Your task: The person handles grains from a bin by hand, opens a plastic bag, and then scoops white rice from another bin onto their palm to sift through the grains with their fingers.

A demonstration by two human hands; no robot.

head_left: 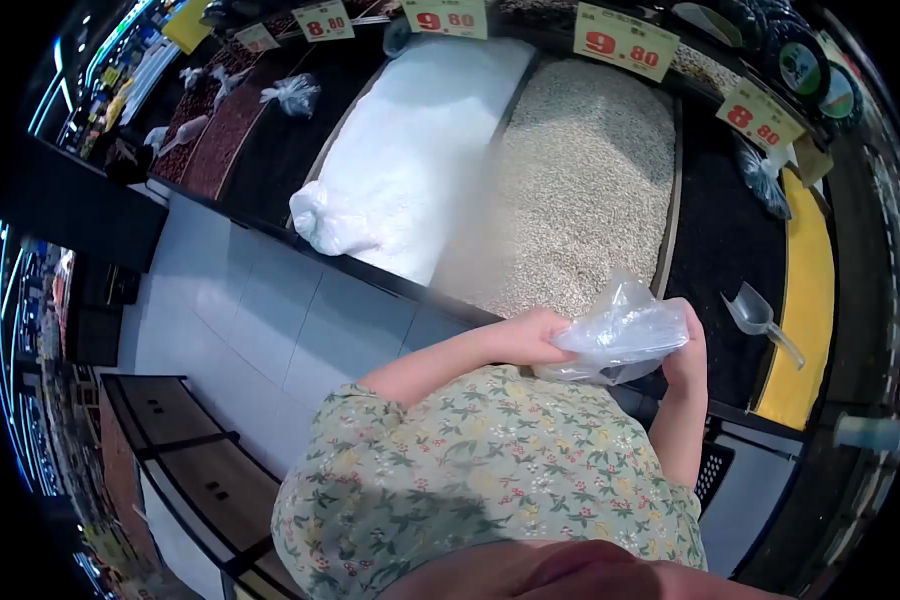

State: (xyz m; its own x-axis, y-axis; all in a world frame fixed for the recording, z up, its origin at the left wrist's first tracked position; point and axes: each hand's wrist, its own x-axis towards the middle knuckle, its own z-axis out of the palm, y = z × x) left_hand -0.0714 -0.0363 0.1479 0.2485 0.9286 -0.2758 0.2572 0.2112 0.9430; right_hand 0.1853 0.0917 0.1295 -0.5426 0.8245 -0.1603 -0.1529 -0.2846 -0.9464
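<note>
Holding a crumpled clear plastic bag (625,338) between both hands, in front of a floral-print top (500,470) and near the front edge of a bin of pale grain (590,180). Pinching one side of the film in the left hand (535,337), thumb and fingers closed on it; gripping the opposite side in the right hand (686,342), closed too, with the exact lie of its fingers impossible to tell behind the plastic. Facing bright white goods (420,130) to the left of the grain, with a filled plastic bag (325,222) at the near left corner. To the right, on dark goods (715,200), within view of a clear scoop (750,312), handle pointing towards a yellow strip (808,300). Beyond the bins, facing price cards (625,42).
</note>
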